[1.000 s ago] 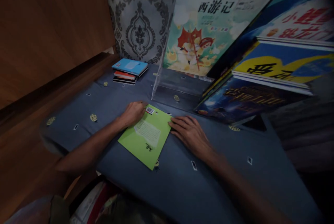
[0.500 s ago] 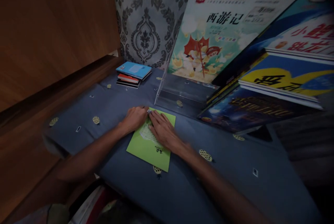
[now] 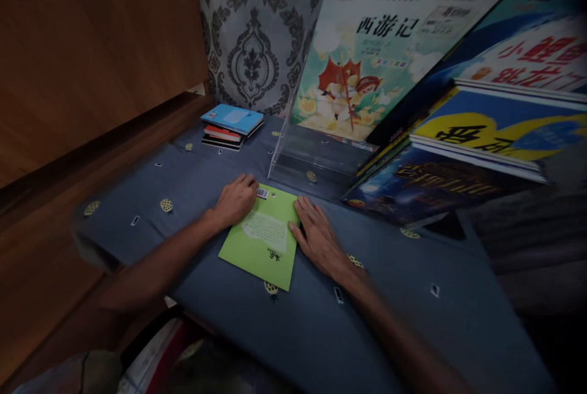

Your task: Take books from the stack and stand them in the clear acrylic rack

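A thin green book (image 3: 259, 256) lies on the cloth with a barcode, a pale text patch and dark lettering facing up. Curled at its upper left edge, beside the barcode, my left hand (image 3: 236, 199) grips the book's border; the thumb is hidden. My right hand (image 3: 318, 238) rests flat along the right edge, fingers stretched forward and thumb touching the cover, with nothing held in it.
Small books (image 3: 233, 118) are stacked at the back left, blue one on top. A clear stand (image 3: 293, 158) holds large picture books (image 3: 367, 63) at the back right. Patterned cloth (image 3: 389, 320) covers the table. A wooden cabinet (image 3: 101, 51) stands left.
My right hand has slid right, off the middle of the green book to its right edge, uncovering the barcode and text. My left hand stays at the upper left edge.
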The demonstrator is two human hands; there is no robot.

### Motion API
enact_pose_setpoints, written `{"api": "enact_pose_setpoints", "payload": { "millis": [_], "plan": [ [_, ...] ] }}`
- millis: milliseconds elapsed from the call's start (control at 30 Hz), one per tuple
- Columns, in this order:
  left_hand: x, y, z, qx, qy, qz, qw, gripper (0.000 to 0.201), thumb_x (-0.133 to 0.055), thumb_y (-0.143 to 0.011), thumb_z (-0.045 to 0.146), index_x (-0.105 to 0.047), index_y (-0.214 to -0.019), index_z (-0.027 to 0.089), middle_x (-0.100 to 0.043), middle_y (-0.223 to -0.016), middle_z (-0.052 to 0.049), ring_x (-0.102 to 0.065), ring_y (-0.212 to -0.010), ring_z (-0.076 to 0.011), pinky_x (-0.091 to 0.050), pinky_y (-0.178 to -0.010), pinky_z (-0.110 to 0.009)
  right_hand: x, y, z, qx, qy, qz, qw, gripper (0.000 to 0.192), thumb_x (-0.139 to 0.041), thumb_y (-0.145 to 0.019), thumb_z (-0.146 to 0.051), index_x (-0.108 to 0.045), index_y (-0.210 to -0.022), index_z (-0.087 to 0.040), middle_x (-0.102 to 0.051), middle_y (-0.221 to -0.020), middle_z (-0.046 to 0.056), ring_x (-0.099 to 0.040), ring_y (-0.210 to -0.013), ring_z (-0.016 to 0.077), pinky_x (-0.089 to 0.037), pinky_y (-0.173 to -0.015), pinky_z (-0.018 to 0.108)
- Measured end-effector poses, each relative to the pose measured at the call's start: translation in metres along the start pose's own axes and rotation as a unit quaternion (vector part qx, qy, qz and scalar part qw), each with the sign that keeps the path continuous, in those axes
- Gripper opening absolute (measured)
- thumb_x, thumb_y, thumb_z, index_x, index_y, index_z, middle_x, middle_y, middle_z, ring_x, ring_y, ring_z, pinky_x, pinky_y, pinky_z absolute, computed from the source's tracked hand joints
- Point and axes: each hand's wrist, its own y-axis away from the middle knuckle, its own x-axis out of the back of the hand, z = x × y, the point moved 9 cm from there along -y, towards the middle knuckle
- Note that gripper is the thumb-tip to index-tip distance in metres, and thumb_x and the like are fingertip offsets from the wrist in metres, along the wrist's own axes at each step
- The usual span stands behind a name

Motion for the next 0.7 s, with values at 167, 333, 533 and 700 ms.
{"api": "enact_pose_setpoints", "payload": {
  "millis": [167,333,533,700],
  "plan": [
    [-0.006,-0.002,0.0,0.004,0.002,-0.016,1.0,0.028,-0.038,-0.103,0.021,-0.065,-0.109,0.015,-0.062,-0.12,-0.011,-0.057,-0.109,-0.0234,-0.047,-0.089,-0.034,0.008,0.019,-0.023,0.029,-0.016,-0.026,0.999,0.056,-0.035,-0.104,-0.039,-0.037,-0.154,-0.014,-0.043,-0.156,0.017,-0.034,-0.149,0.0283,-0.032,-0.12,0.055],
    [-0.005,-0.001,0.003,0.006,0.001,-0.014,1.0,0.028,-0.038,-0.102,0.019,-0.065,-0.11,0.015,-0.061,-0.12,-0.012,-0.056,-0.109,-0.0247,-0.046,-0.09,-0.036,0.021,0.047,-0.051,0.067,-0.041,-0.034,0.996,0.054,-0.041,-0.104,-0.034,-0.036,-0.155,-0.018,-0.045,-0.155,0.014,-0.036,-0.147,0.0268,-0.035,-0.119,0.054],
    [-0.004,0.0,0.005,-0.004,-0.011,0.002,1.0,0.028,-0.038,-0.102,0.017,-0.065,-0.108,0.013,-0.062,-0.117,-0.012,-0.056,-0.104,-0.0248,-0.046,-0.088,-0.037,0.033,0.077,-0.079,0.104,-0.079,-0.032,0.991,0.054,-0.045,-0.102,-0.027,-0.036,-0.155,-0.022,-0.055,-0.148,0.012,-0.045,-0.142,0.0273,-0.041,-0.115,0.057],
    [-0.005,0.0,0.006,-0.024,-0.016,0.025,0.999,0.026,-0.04,-0.101,0.016,-0.066,-0.104,0.013,-0.064,-0.114,-0.012,-0.057,-0.103,-0.0246,-0.046,-0.088,-0.036,0.042,0.088,-0.091,0.123,-0.102,-0.018,0.987,0.05,-0.045,-0.103,-0.023,-0.04,-0.153,-0.026,-0.062,-0.141,0.011,-0.052,-0.137,0.0267,-0.044,-0.112,0.059]
  ]
}}
